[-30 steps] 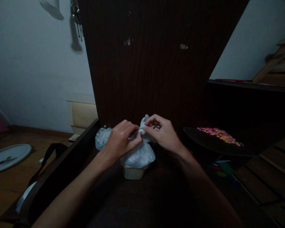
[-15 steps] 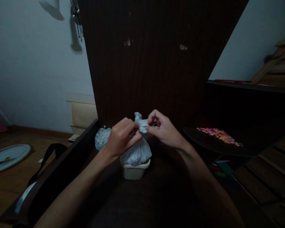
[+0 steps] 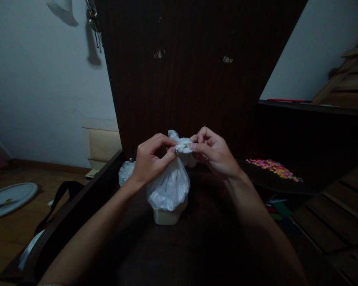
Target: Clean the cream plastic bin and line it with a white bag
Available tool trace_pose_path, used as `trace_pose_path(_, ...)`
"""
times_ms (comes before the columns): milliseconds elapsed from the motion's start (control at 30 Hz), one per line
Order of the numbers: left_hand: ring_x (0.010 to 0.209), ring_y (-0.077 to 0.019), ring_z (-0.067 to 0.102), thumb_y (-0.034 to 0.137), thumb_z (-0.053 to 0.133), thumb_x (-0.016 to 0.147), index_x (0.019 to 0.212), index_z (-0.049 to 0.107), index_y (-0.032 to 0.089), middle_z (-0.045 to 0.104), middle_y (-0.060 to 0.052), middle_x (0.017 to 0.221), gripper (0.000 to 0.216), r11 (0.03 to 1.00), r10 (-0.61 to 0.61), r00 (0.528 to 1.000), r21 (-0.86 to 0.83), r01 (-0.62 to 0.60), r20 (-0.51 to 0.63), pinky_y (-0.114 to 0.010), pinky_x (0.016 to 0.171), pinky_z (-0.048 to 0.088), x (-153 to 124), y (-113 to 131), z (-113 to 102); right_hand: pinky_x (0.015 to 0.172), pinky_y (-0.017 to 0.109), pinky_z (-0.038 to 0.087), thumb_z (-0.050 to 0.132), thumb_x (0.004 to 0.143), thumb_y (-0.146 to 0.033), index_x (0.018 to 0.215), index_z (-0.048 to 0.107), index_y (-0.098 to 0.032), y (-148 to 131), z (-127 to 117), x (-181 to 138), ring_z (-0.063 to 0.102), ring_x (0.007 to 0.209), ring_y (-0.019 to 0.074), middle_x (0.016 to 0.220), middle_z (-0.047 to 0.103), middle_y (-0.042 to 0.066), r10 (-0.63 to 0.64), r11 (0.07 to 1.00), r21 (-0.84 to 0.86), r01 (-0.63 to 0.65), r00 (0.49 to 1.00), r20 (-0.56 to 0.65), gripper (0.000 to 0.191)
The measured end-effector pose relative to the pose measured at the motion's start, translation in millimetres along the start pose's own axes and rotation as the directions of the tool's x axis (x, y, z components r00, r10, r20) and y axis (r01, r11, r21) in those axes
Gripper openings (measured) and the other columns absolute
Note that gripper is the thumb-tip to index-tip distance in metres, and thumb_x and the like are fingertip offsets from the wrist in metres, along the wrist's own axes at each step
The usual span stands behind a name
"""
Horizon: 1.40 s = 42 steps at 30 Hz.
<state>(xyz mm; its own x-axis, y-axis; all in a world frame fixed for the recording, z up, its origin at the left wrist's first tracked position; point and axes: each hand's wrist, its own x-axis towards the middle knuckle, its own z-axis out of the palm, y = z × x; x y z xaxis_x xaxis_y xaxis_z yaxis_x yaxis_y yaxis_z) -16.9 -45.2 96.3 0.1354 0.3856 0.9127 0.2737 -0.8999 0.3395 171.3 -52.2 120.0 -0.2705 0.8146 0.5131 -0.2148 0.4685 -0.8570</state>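
Observation:
A whitish, translucent plastic bag [image 3: 169, 188] hangs full and rounded, its twisted top gathered between my two hands. My left hand [image 3: 152, 159] pinches the bag's neck from the left with thumb and forefinger. From the right, my right hand [image 3: 216, 153] pinches the bunched, knot-like upper part. Directly below the bag, a cream plastic tub [image 3: 167, 217] stands on the dark wooden surface [image 3: 197, 246]; the bag covers most of its opening. What the bag contains cannot be made out. Another crumpled pale plastic bag [image 3: 125, 172] lies behind my left hand, partly hidden.
A tall dark wooden panel [image 3: 181, 79] rises behind my hands. To the right, a dark shelf [image 3: 250, 174] carries a pile of small colourful pieces [image 3: 274, 169]. A raised wooden edge [image 3: 86, 206] borders the left. On the floor lies a white oval lid-like object [image 3: 13, 198].
Both hands have risen, lifting the bag's top, and the bag now hangs longer and higher over the tub. My right hand has shifted a little to the right.

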Motion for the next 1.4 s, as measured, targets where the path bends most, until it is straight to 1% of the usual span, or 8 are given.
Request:
trace_pose_path(233,0.066,-0.0133,0.061,0.035,0.075,0.085,0.085,0.07,0.015,0.07,-0.002,0.078,0.021,0.998,-0.051,0.97,0.043,0.042,0.24,-0.023,0.058,0.045,32.2,6.0,-14.3,0.055,0.024,0.041,0.08,0.078,-0.031,0.077,0.052,-0.021,-19.6,2.7,3.9,0.051,0.065,0.0102,0.079,0.058,-0.003,-0.239,0.922,-0.308,0.233,0.971,0.021,0.029)
trace_pose_path(400,0.068,-0.0131,0.063,0.027,0.067,0.089,0.091,0.071,0.015,0.071,-0.003,0.081,0.013,0.989,0.035,0.905,0.118,-0.094,0.423,-0.022,0.06,0.046,47.3,11.4,-21.4,0.062,0.026,0.044,0.073,0.083,-0.025,0.08,0.052,-0.022,-21.8,0.3,3.5,0.055,0.071,0.0123,0.079,0.057,-0.003,-0.33,0.829,-0.462,0.316,0.943,0.053,0.021)
trace_pose_path(633,0.068,-0.0149,0.062,0.02,0.062,0.088,0.083,0.064,0.014,0.068,-0.004,0.077,0.008,0.843,0.265,0.919,0.392,-0.368,0.292,-0.025,0.062,0.046,40.8,13.9,-7.1,0.064,0.028,0.043,0.067,0.086,-0.022,0.081,0.049,-0.023,-19.2,1.6,2.4,0.056,0.074,0.014,0.08,0.057,-0.002,-0.376,0.779,-0.542,0.317,0.926,0.001,0.019)
trace_pose_path(867,0.072,-0.0152,0.069,0.015,0.061,0.089,0.082,0.061,0.017,0.074,-0.004,0.08,0.008,0.756,0.413,0.89,0.473,-0.453,0.193,-0.025,0.065,0.053,31.7,6.8,3.6,0.063,0.028,0.04,0.066,0.084,-0.021,0.079,0.048,-0.024,-18.4,-0.1,3.4,0.053,0.071,0.0139,0.077,0.055,-0.003,-0.367,0.793,-0.55,0.261,0.926,-0.09,0.018)
trace_pose_path(1000,0.078,-0.015,0.072,0.012,0.062,0.089,0.088,0.062,0.017,0.077,-0.006,0.088,0.006,0.775,0.465,0.88,0.436,-0.458,0.099,-0.026,0.071,0.056,27.2,5.6,5.8,0.06,0.027,0.038,0.067,0.078,-0.019,0.077,0.05,-0.023,-15.2,0.5,5.2,0.05,0.068,0.013,0.075,0.053,-0.003,-0.327,0.865,-0.451,0.222,0.93,-0.169,0.017)
trace_pose_path(1100,0.078,-0.0151,0.072,0.01,0.064,0.087,0.09,0.062,0.018,0.077,-0.006,0.089,0.009,0.776,0.502,0.864,0.421,-0.469,0.037,-0.026,0.071,0.057,23.1,1.6,8.4,0.051,0.026,0.034,0.068,0.075,-0.02,0.078,0.051,-0.024,-9.9,2.3,5.5,0.046,0.06,0.0115,0.072,0.053,-0.003,-0.21,0.95,-0.279,0.138,0.945,-0.25,0.017)
trace_pose_path(1200,0.076,-0.0148,0.07,0.01,0.065,0.086,0.089,0.061,0.018,0.076,-0.005,0.086,0.01,0.789,0.5,0.866,0.408,-0.459,0.008,-0.026,0.07,0.056,21.3,-0.9,9.0,0.044,0.025,0.026,0.069,0.075,-0.023,0.08,0.052,-0.024,-5.5,3.4,5.3,0.038,0.051,0.0096,0.068,0.052,-0.005,-0.112,0.988,-0.137,0.074,0.949,-0.295,0.018)
trace_pose_path(1400,0.081,-0.0183,0.065,0.021,0.066,0.088,0.101,0.065,0.017,0.072,-0.006,0.091,0.014,0.867,0.315,0.937,0.356,-0.348,0.149,-0.03,0.073,0.054,26.7,4.2,-0.5,0.061,0.028,0.043,0.074,0.078,-0.025,0.079,0.057,-0.023,-7.3,5.9,4.7,0.054,0.07,0.0141,0.076,0.058,-0.002,-0.345,0.897,-0.364,0.252,0.912,-0.22,0.018)
